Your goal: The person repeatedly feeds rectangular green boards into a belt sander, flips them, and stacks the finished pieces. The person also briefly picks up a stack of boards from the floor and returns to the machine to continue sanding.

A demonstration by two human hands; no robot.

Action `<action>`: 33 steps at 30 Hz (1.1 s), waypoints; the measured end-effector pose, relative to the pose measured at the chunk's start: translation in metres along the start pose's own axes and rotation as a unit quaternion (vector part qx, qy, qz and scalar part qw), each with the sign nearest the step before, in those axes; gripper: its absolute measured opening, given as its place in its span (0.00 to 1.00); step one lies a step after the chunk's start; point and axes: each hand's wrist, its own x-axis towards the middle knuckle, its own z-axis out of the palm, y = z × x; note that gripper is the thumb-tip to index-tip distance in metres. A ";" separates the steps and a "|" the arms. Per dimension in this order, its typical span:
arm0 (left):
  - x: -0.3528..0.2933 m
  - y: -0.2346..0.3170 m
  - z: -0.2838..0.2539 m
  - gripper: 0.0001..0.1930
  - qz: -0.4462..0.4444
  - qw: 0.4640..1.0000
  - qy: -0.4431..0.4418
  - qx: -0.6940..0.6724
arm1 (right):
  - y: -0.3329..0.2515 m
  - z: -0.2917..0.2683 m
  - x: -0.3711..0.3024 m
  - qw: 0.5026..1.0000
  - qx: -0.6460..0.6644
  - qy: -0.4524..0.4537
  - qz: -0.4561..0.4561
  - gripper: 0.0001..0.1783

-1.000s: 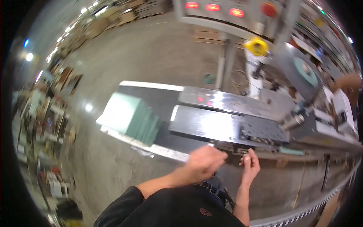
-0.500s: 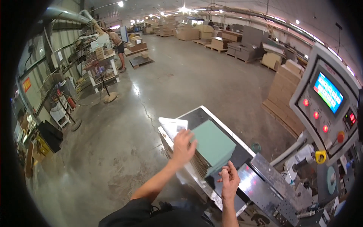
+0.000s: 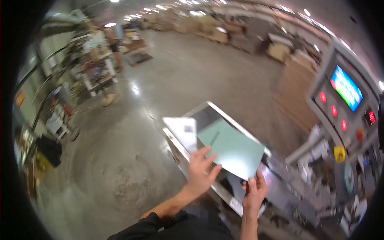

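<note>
Polished concrete floor (image 3: pixel 120 168) spreads out below me, grey and glossy with light glare, running back to stacked cardboard and pallets far off. On my left stand cluttered shelving racks (image 3: pixel 76 80), and a person (image 3: pixel 114 48) stands by them, well away from me. To my right rises a grey control panel (image 3: pixel 344 108) with a bright coloured screen (image 3: pixel 346 89) and a row of red round buttons below it.

Straight ahead is the metal machine bed (image 3: pixel 192 116), a counter of sorts with a shiny rim and a dark top. Over it I hold a pale green sheet (image 3: pixel 236 150): flat, thin, rectangular, matte, tilted with one corner pointing down toward me. A short dark line shows on its upper left part. Just beside it, to the left, a white sheet (image 3: pixel 182 130) with a small dark printed patch lies partly under the green one's edge.

My left hand (image 3: pixel 200 172) rests with its fingers spread against the green sheet's left edge, fingertips on the surface, the grip loose and open rather than pinched. My right hand (image 3: pixel 254 190) grips the sheet's lower corner, thumb up over the edge, fingers closed behind it.
</note>
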 end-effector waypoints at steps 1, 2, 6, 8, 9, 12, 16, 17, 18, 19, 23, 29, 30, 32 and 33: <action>-0.002 0.013 0.001 0.22 0.011 1.000 -0.012 -0.012 | 0.002 -0.018 -0.004 1.000 -0.007 0.010 0.003 0.27; -0.007 0.020 0.002 0.24 0.030 0.999 -0.035 -0.028 | -0.002 -0.033 -0.009 1.000 0.000 0.012 0.021 0.27; -0.045 0.052 0.034 0.24 0.042 0.983 -0.142 -0.105 | -0.007 -0.101 -0.047 0.994 0.032 0.103 0.032 0.25; -0.067 0.060 0.061 0.24 0.034 0.970 -0.192 -0.145 | -0.001 -0.136 -0.061 0.986 0.031 0.159 0.028 0.24; -0.076 0.062 0.073 0.24 0.029 0.963 -0.214 -0.159 | 0.002 -0.148 -0.065 0.982 0.036 0.182 0.027 0.23; -0.101 0.042 0.113 0.22 0.008 0.949 -0.274 -0.154 | 0.014 -0.172 -0.062 0.977 0.022 0.210 0.020 0.23; -0.112 0.018 0.151 0.20 0.009 0.944 -0.295 -0.147 | 0.030 -0.185 -0.039 0.965 -0.021 0.261 0.022 0.22; -0.111 0.014 0.157 0.20 0.015 0.944 -0.296 -0.142 | 0.032 -0.184 -0.033 0.962 -0.025 0.272 0.016 0.22; -0.107 0.016 0.164 0.20 0.017 0.942 -0.301 -0.147 | 0.035 -0.186 -0.027 0.959 -0.022 0.284 -0.001 0.20; -0.106 0.015 0.170 0.20 0.027 0.944 -0.298 -0.140 | 0.039 -0.185 -0.023 0.951 0.011 0.308 -0.013 0.19; -0.103 0.007 0.188 0.21 0.060 0.948 -0.289 -0.117 | 0.052 -0.180 -0.030 0.947 -0.005 0.319 -0.031 0.23; -0.102 -0.003 0.191 0.21 0.097 0.947 -0.286 -0.107 | 0.045 -0.155 -0.061 0.951 -0.012 0.307 0.018 0.24; -0.102 -0.003 0.192 0.21 0.102 0.945 -0.290 -0.107 | 0.051 -0.151 -0.062 0.957 -0.012 0.288 0.025 0.25; -0.101 -0.010 0.193 0.21 0.109 0.940 -0.299 -0.122 | 0.070 -0.138 -0.056 0.965 0.000 0.262 0.025 0.28; -0.100 -0.013 0.192 0.21 0.112 0.938 -0.303 -0.127 | 0.079 -0.133 -0.050 0.968 0.019 0.249 0.019 0.30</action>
